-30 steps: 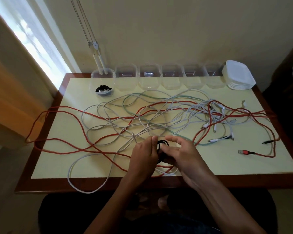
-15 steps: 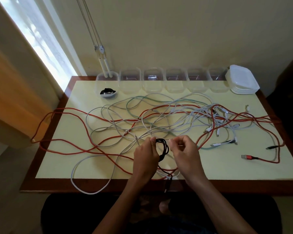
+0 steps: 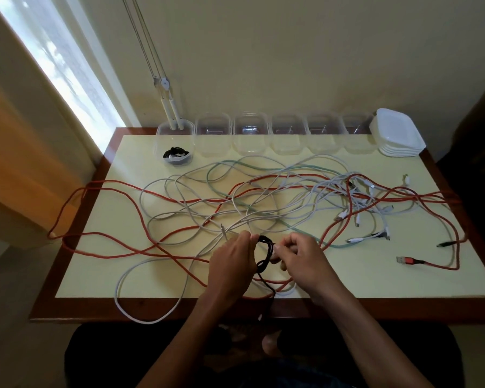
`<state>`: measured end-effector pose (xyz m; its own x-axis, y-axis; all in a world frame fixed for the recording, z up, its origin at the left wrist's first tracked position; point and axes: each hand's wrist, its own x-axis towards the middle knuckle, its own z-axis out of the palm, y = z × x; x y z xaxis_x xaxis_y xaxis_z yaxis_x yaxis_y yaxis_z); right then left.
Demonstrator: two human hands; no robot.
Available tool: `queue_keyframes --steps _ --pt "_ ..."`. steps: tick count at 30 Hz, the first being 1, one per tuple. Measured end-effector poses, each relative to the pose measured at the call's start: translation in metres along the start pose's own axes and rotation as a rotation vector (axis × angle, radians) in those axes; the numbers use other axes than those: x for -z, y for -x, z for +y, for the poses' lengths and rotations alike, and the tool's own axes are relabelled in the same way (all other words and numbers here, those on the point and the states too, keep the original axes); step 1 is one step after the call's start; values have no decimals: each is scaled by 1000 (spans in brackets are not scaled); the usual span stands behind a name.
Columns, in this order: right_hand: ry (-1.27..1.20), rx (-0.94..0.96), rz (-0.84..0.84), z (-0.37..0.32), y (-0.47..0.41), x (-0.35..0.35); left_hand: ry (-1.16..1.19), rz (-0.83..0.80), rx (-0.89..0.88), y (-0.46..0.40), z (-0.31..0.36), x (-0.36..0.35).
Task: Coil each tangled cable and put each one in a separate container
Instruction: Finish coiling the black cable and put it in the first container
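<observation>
gripping black cable (image 3: 265,254), left hand (image 3: 231,266), right hand (image 3: 305,261)

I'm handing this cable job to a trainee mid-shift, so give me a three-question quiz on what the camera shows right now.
1. True or false: the leftmost container already holds a coiled cable.
2. What colour is the cable coil held between the left hand and the right hand?
3. Where is the stack of white lids? A) far right of the container row B) near edge of the table C) inside a container

Key:
1. True
2. Black; both hands grip it, and its tail hangs over the table's near edge.
3. A
</observation>
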<state>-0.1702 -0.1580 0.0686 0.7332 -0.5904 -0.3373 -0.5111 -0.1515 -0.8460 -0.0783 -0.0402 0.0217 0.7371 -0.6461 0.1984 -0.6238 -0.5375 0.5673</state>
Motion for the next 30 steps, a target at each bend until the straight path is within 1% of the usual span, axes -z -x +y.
queue_keyframes --steps 2,4,7,9,11,13,14,15,16,18,20,22,23,25,28,29,30 --pt "-43 -8 -1 -3 -2 6 -34 -34 -39 -1 -6 1" --pt "-122 -49 -34 -8 -3 12 -8 -60 -69 0 -10 1" --pt "-385 -204 -124 -10 -8 22 111 -50 -88 2 -12 4" --pt "-491 -232 -182 -7 -11 24 184 -47 -79 1 -8 8" --pt "-411 -135 -149 -6 -11 26 324 -85 -11 -2 -2 11" --pt "-250 46 -80 -8 -9 29 546 -169 91 -5 2 17" --pt "-173 111 -67 -7 -10 32 596 -212 100 -7 3 20" --pt "-104 137 -70 -5 -11 34 564 -232 63 -9 2 23" --pt "-37 127 -73 -2 -12 36 464 -243 -3 -11 1 26" --pt "88 83 -44 2 -15 39 188 -269 -133 -16 0 28" --pt "145 36 -27 1 -14 40 -10 -242 -190 -21 -2 28" --pt "129 -38 -105 -4 -13 42 -145 -183 -234 -20 -2 23" --pt "119 -87 -162 -6 -13 44 -173 -168 -250 -18 -2 19" --pt "92 -158 -260 -6 -15 50 -166 -163 -235 -12 -3 10" --pt "25 -151 -313 -4 -17 52 -87 -90 -161 -6 -8 -2" --pt "42 -116 -293 -2 -17 51 14 -66 -89 -6 -6 -3" --pt "68 -58 -253 -1 -16 50 179 -48 29 -7 -2 -3"
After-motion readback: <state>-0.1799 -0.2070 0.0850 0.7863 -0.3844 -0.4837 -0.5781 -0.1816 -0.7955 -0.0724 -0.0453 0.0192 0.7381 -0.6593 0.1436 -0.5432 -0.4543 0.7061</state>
